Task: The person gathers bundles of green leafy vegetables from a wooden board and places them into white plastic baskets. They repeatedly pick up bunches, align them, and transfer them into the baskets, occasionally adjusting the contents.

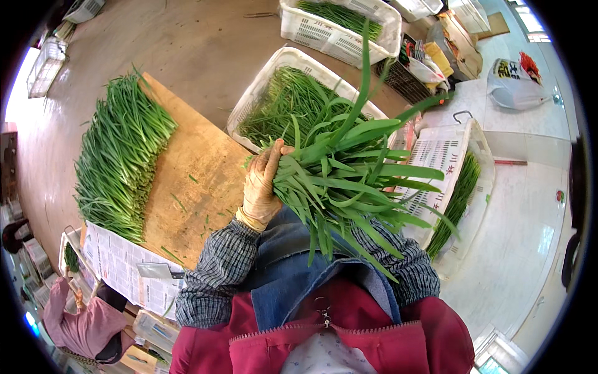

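Note:
My left hand [264, 187], in a stained, pale rubber glove, grips a thick bunch of long green leafy stalks [345, 168], like garlic chives, in front of my chest. The leaves fan out to the right and hide my right hand; only its checked sleeve [397, 257] shows below them. Behind the bunch, a white plastic crate [247, 103] holds more thin green stalks [289, 103]. To the left, a large pile of green chives [121, 159] lies on a wooden board [187, 177], cut ends facing right. A cleaver [156, 270] rests on newspaper [121, 257] at the board's near edge.
Another white crate [327, 39] of greens stands beyond. At right, a tilted white crate [481, 154] holds long thin stalks. Bags and a dark crate [402, 84] lie at the upper right. A co-worker in a pink top [93, 327] is at the lower left beside a crate.

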Motion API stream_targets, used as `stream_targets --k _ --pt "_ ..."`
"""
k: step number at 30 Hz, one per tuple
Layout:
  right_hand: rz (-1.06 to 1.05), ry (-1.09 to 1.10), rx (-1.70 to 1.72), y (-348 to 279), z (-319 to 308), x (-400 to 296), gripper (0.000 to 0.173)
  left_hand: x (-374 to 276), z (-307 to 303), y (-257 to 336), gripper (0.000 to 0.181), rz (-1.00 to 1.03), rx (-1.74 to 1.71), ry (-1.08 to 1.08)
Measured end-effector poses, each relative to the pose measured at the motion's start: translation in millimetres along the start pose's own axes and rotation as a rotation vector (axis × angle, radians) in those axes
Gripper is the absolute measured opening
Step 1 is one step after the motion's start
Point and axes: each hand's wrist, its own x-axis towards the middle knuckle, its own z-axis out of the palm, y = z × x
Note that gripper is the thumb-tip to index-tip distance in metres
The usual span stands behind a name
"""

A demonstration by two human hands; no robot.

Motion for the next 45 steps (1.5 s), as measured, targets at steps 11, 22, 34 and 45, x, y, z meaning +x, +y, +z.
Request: stream_targets --k 11,22,34,45 --pt "-0.027 0.112 -0.123 -29 4 -31 0.049 7 22 3 0.097 -0.022 -0.27 -0.059" --pt "-0.068 0.128 -0.17 -37 16 -41 0.043 26 -78 44 0.082 0.179 -0.055 -0.268" --pt "-0.112 0.171 -0.243 -62 11 -42 0.036 -84 -128 84 0.087 -0.196 -0.076 -0.334" --pt "0.259 -0.331 -0.265 20 5 -25 0.031 -97 -103 103 0.064 -0.418 -0.258 -0.482"
